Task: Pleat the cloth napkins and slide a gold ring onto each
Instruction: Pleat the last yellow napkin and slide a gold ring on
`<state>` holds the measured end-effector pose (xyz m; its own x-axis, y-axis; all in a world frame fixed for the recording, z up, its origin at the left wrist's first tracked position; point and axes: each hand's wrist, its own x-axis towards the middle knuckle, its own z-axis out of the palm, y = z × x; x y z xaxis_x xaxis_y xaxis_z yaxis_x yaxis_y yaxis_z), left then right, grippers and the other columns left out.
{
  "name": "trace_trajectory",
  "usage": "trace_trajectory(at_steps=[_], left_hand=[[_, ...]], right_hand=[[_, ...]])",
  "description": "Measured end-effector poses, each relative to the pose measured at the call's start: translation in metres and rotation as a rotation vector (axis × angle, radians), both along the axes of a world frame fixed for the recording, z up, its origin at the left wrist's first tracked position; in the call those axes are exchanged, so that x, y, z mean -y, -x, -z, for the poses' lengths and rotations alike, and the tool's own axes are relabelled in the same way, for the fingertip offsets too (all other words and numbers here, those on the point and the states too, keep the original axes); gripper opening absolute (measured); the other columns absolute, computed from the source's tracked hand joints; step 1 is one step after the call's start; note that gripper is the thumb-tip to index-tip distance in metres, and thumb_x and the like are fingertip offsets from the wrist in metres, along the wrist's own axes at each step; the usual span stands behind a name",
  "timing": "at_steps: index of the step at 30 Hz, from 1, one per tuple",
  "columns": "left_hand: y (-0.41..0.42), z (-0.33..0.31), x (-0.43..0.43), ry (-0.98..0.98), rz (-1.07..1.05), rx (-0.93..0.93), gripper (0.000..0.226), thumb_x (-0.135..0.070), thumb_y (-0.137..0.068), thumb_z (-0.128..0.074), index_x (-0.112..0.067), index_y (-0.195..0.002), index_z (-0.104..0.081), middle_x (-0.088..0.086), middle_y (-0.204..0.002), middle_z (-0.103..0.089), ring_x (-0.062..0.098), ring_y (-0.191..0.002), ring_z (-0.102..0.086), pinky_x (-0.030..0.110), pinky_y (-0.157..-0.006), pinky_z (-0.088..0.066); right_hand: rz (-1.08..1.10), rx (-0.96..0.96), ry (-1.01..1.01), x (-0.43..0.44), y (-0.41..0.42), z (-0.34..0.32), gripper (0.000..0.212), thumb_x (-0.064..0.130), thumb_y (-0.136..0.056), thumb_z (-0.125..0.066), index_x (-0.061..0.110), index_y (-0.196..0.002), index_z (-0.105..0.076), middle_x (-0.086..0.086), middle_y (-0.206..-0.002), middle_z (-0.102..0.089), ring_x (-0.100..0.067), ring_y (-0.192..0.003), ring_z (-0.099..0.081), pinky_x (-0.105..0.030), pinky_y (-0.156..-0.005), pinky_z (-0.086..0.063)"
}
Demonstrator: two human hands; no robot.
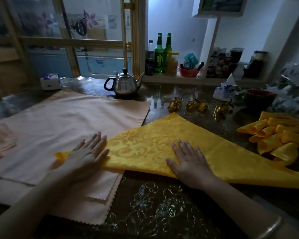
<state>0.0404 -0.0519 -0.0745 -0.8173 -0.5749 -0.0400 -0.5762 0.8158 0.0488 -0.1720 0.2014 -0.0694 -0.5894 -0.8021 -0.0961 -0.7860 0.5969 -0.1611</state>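
A yellow damask napkin (145,144) lies folded into a triangle on the table, its tip pointing away from me. My left hand (88,152) presses flat on its left corner, fingers straight. My right hand (188,157) lies flat on the napkin's middle near the front fold. Several gold rings (191,105) stand in a loose row beyond the napkin's tip. At the right edge sits a heap of pleated yellow napkins (276,135).
Peach cloths (64,121) cover the table's left half, partly under the yellow napkin. A steel teapot (123,83) stands behind them. Tissue pack (224,90), dark bowl (259,99) and crumpled plastic sit at the back right. Green bottles (159,52) line the shelf.
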Motion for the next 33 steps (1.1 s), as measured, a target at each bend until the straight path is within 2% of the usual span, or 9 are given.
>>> trace_trajectory(at_steps=[4,9,13,16,19,22,26,30,33], left_hand=[[0.003,0.003,0.002,0.024,-0.008,-0.012,0.081,-0.066,-0.079,0.001,-0.03,-0.151,0.009,-0.007,-0.159,0.016,0.0,-0.141,0.017,0.03,-0.12,0.006],[0.005,0.004,0.005,0.039,-0.01,0.036,0.067,-0.057,-0.097,-0.012,-0.027,-0.153,0.008,-0.004,-0.16,0.016,0.004,-0.144,0.014,0.031,-0.12,0.007],[0.004,0.0,0.005,0.031,0.007,0.042,0.082,-0.073,-0.085,0.003,-0.027,-0.152,0.009,-0.003,-0.16,0.018,0.003,-0.143,0.018,0.033,-0.119,0.012],[0.003,-0.005,0.0,0.014,0.006,-0.023,0.1,-0.078,-0.068,0.012,-0.028,-0.154,0.001,-0.004,-0.161,0.011,0.004,-0.145,0.014,0.034,-0.118,0.013],[0.019,-0.02,-0.018,0.064,0.003,-0.313,0.096,-0.072,-0.076,0.006,-0.024,-0.15,-0.033,0.0,-0.159,-0.023,0.013,-0.147,-0.018,0.038,-0.119,-0.009],[0.061,-0.035,-0.051,0.012,0.042,-0.615,0.068,-0.059,-0.091,-0.019,-0.017,-0.121,-0.063,0.006,-0.129,-0.061,0.025,-0.115,-0.058,0.04,-0.096,-0.044],[0.137,-0.048,-0.079,-0.08,0.102,-0.659,0.02,-0.03,-0.093,-0.057,-0.021,-0.106,-0.07,0.001,-0.111,-0.068,0.023,-0.098,-0.063,0.034,-0.08,-0.05],[0.202,-0.061,-0.075,-0.121,0.148,-0.584,0.02,-0.027,-0.09,-0.062,-0.025,-0.108,-0.07,-0.005,-0.113,-0.069,0.017,-0.102,-0.063,0.035,-0.085,-0.052],[0.236,-0.063,-0.057,-0.127,0.105,-0.495,0.02,-0.027,-0.09,-0.063,-0.023,-0.108,-0.071,-0.004,-0.111,-0.069,0.016,-0.098,-0.064,0.034,-0.081,-0.054]], right_hand=[[0.022,0.111,0.159,-0.017,0.015,-0.007,0.064,0.057,-0.099,-0.023,0.03,-0.155,-0.006,0.007,-0.163,0.007,-0.009,-0.148,0.013,-0.035,-0.119,0.008],[0.162,0.006,0.003,-0.068,0.045,-0.006,0.071,0.064,-0.095,-0.011,0.029,-0.155,0.0,0.004,-0.162,0.011,-0.012,-0.147,0.016,-0.04,-0.12,0.01],[0.169,0.007,-0.022,-0.075,0.05,-0.002,0.071,0.065,-0.095,-0.012,0.028,-0.155,-0.003,0.003,-0.163,0.007,-0.014,-0.149,0.01,-0.04,-0.121,0.005],[0.223,0.095,0.117,-0.073,0.052,-0.008,0.068,0.062,-0.096,-0.021,0.027,-0.154,-0.017,0.001,-0.163,-0.008,-0.018,-0.149,-0.002,-0.039,-0.12,-0.003],[0.249,0.059,0.238,-0.07,0.064,-0.021,0.06,0.056,-0.098,-0.031,0.024,-0.149,-0.031,-0.002,-0.158,-0.025,-0.022,-0.147,-0.015,-0.04,-0.119,-0.013],[0.217,-0.04,0.275,-0.057,0.079,-0.036,0.05,0.047,-0.099,-0.04,0.022,-0.142,-0.043,-0.004,-0.15,-0.039,-0.023,-0.141,-0.026,-0.041,-0.113,-0.025],[0.197,-0.041,0.234,-0.028,0.099,-0.047,0.04,0.043,-0.096,-0.051,0.024,-0.13,-0.055,-0.002,-0.137,-0.051,-0.023,-0.131,-0.039,-0.04,-0.104,-0.038],[0.206,0.052,0.38,0.002,0.126,-0.05,0.026,0.031,-0.093,-0.061,0.021,-0.116,-0.066,-0.003,-0.116,-0.066,-0.019,-0.106,-0.06,-0.04,-0.09,-0.053],[0.24,0.082,0.414,0.024,0.145,-0.052,0.018,0.028,-0.093,-0.062,0.02,-0.108,-0.069,0.0,-0.103,-0.069,-0.015,-0.091,-0.063,-0.031,-0.078,-0.053]])
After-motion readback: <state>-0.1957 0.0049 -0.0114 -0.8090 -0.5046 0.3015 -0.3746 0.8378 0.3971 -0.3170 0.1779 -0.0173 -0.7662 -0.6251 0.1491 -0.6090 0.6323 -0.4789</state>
